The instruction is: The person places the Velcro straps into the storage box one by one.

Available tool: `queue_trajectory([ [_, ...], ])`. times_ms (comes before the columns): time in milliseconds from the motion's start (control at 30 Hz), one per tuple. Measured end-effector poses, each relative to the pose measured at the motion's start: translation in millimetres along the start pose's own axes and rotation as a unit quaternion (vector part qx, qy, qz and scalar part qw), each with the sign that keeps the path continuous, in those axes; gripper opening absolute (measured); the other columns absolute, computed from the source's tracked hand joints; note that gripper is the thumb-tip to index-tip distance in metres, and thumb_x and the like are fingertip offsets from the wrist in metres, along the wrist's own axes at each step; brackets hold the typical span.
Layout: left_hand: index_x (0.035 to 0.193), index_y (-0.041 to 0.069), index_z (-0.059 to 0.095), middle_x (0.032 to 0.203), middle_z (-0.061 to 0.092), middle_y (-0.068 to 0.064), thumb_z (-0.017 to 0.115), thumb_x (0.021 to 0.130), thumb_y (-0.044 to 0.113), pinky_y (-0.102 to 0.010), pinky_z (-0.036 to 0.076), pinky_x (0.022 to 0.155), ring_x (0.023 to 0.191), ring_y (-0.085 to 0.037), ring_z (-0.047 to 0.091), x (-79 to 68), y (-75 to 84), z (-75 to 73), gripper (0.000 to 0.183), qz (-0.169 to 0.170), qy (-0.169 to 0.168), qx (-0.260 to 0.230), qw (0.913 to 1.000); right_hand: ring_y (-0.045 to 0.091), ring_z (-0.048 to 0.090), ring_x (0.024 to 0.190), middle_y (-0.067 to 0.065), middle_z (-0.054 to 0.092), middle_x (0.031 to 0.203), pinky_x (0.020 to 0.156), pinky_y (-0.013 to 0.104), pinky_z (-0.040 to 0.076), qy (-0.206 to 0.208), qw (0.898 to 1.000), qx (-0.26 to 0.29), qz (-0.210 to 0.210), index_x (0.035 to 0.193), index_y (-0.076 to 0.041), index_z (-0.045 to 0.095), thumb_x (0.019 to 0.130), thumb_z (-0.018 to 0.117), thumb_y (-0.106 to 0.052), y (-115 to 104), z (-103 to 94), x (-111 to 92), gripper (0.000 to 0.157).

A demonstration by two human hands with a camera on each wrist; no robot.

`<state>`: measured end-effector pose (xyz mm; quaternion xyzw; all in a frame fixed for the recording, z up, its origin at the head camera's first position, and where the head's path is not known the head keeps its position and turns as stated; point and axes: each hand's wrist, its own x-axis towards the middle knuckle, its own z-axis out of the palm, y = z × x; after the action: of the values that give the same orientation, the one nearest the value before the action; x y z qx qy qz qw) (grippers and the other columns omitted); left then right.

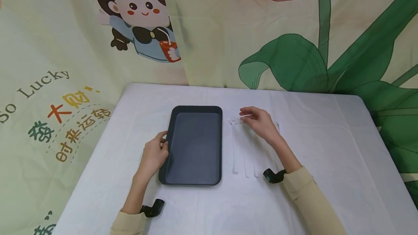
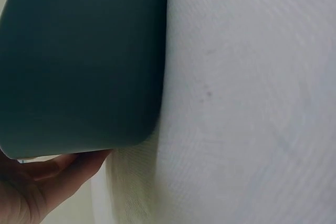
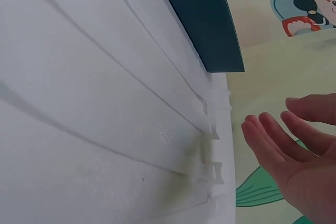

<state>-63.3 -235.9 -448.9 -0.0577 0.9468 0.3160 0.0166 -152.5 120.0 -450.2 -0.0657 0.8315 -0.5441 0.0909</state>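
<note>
A dark grey rectangular baking tray [image 1: 196,181] with raised sides lies on the white-covered table. My left hand [image 1: 155,153] is at its left side, fingers and thumb against the outer wall, which the left wrist view shows close up. To the right of the tray several long, thin, see-through sticks [image 1: 233,148] lie roughly side by side, with small wider pieces at their far ends. My right hand [image 1: 259,122] hovers over those far ends, fingers loosely bent and thumb apart from them. In the right wrist view nothing shows between its fingers. The hand and forearm partly cover the sticks.
The white cloth [image 1: 326,148] covers the table, with its far edge meeting a printed curtain [image 1: 212,46]. A black wrist camera [image 1: 274,176] sits at the right cuff, and another camera [image 1: 153,208] at the left cuff, low over the tabletop.
</note>
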Motion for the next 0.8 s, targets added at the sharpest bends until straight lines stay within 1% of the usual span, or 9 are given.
queue_trajectory([
  [167, 0.143, -0.007, 0.053, 0.112, 0.070, -0.030, 0.052, 0.098, -0.001, -0.032, 0.049, 0.062, 0.077, -0.028, 0.067, -0.8, -0.7, 1.2, 0.045, -0.002, 0.002, -0.001, 1.0000, 0.030, 0.068, 0.118, 0.014, 0.071, 0.128, 0.098, 0.043, 0.055, -0.006, 1.000, 0.026, 0.011, 0.139, -0.005, 0.062, 0.100, 0.065, -0.010, -0.9, 6.4, 12.5, 0.039],
  [333, 0.143, -0.006, 0.052, 0.112, 0.071, -0.030, 0.052, 0.098, -0.001, -0.033, 0.050, 0.062, 0.079, -0.030, 0.068, -0.5, 0.0, 3.0, 0.045, -0.003, 0.008, -0.005, 1.0000, 0.030, 0.068, 0.118, 0.015, 0.071, 0.127, 0.098, 0.043, 0.055, -0.002, 1.000, 0.005, 0.007, 0.135, -0.004, 0.064, 0.100, 0.062, -0.006, 1.4, 14.5, 22.0, 0.036],
  [467, 0.143, -0.006, 0.052, 0.112, 0.071, -0.030, 0.051, 0.098, -0.001, -0.032, 0.049, 0.062, 0.078, -0.030, 0.068, -0.8, 0.9, 3.1, 0.045, -0.008, 0.007, -0.005, 0.9999, 0.031, 0.068, 0.118, 0.016, 0.071, 0.128, 0.096, 0.043, 0.055, -0.006, 1.000, -0.012, 0.008, 0.133, -0.002, 0.065, 0.099, 0.059, -0.001, 2.0, 19.0, 24.7, 0.035],
  [633, 0.142, -0.006, 0.053, 0.111, 0.071, -0.029, 0.051, 0.098, -0.001, -0.032, 0.049, 0.062, 0.077, -0.029, 0.067, -0.5, 0.9, 2.9, 0.045, -0.006, 0.009, -0.005, 0.9999, 0.031, 0.069, 0.116, 0.016, 0.071, 0.127, 0.092, 0.039, 0.056, -0.015, 1.000, -0.011, 0.009, 0.132, -0.001, 0.065, 0.098, 0.057, 0.001, 3.2, 22.1, 25.7, 0.035],
  [800, 0.141, -0.006, 0.054, 0.110, 0.071, -0.029, 0.051, 0.097, -0.001, -0.036, 0.051, 0.064, 0.081, -0.032, 0.069, -0.4, -0.1, 2.1, 0.045, -0.003, 0.015, -0.005, 0.9999, 0.029, 0.072, 0.106, 0.016, 0.072, 0.122, 0.090, 0.038, 0.056, -0.020, 1.000, 0.004, 0.019, 0.130, -0.002, 0.066, 0.095, 0.057, 0.003, 2.4, 24.5, 24.6, 0.036],
])
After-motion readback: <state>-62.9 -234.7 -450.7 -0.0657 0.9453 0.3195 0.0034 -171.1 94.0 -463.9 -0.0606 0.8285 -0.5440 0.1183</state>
